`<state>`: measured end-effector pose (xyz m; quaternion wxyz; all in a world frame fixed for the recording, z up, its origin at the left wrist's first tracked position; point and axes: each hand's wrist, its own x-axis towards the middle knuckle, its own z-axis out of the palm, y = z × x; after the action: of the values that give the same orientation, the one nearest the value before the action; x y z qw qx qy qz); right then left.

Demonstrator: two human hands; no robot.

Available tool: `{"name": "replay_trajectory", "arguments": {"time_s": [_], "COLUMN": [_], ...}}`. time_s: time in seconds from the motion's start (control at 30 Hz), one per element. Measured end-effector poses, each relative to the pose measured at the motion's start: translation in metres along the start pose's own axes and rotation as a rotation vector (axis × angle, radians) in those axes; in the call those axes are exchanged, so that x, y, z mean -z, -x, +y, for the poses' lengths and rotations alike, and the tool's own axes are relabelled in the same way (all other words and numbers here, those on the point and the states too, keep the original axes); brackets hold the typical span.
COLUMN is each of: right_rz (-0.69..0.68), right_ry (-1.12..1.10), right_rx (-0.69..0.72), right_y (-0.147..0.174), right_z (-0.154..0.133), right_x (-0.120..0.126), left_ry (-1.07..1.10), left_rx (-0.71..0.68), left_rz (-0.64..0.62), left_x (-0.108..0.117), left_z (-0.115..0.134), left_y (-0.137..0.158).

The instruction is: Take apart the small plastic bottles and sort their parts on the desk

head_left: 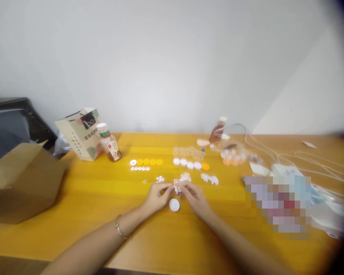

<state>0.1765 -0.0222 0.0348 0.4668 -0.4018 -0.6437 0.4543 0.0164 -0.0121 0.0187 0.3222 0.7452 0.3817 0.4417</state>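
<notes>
At the middle of the table, my left hand (157,196) and my right hand (195,196) meet fingertip to fingertip. Both pinch a small white openwork piece (177,188), too blurred to name further. Just below it lies a round white lid (174,205). Right behind my fingers is a pile of similar white openwork pieces (185,177), with a second group of white pieces (210,178) to the right. Several small white round pieces (160,178) sit behind my left hand. Farther back are rows of yellow discs (149,162) and white discs (187,163).
Clear cups (186,151) stand behind the discs, near a cluster of orange-and-white items (233,157). A brown bottle (218,131) stands at the back. Leftward are a paper bag (84,137), a labelled bottle (110,143) and a cardboard box (25,183). Cables (263,145) cross the right side.
</notes>
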Motion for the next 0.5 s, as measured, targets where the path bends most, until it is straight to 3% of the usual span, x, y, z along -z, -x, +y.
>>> {"name": "replay_trajectory", "arguments": {"time_s": [0.27,0.5], "right_rz": [-0.039,-0.001], "right_ry": [-0.29,-0.27], "right_rx": [-0.145,-0.186], "right_y": [-0.006,-0.0057], "right_z": [0.004,0.0054], "right_x": [0.0001,-0.0051], "left_ry": [0.266,0.327], "left_rx": [0.147,0.19], "left_rz": [-0.041,-0.067], "left_x": [-0.0002,0.0018], "left_z": [-0.0087,-0.0064], "left_y": [-0.003,-0.0036]}}
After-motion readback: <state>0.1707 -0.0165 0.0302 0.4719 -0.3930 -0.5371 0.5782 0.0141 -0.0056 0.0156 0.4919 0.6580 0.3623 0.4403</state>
